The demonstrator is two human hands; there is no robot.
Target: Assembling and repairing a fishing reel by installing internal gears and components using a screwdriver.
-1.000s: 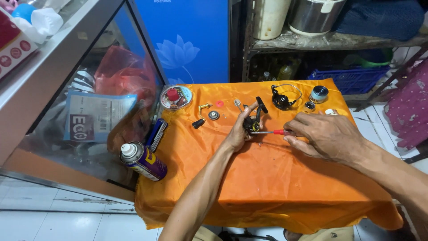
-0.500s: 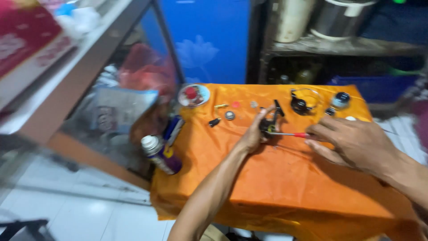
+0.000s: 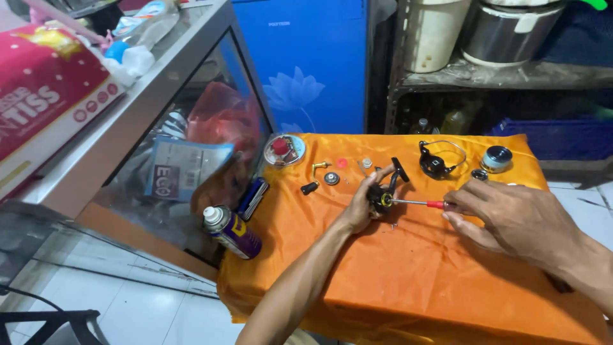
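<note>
On orange cloth (image 3: 408, 281), L hand (image 3: 363, 207) grips reel body (image 3: 382, 197), R hand (image 3: 511, 217) w/ screwdriver (image 3: 418, 203)

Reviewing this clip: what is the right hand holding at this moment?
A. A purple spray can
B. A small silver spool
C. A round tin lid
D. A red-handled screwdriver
D. The right hand grips a red-handled screwdriver, whose tip meets the small black mechanism that the left hand steadies on the orange cloth; the purple spray can lies untouched at the cloth's left edge.
</note>
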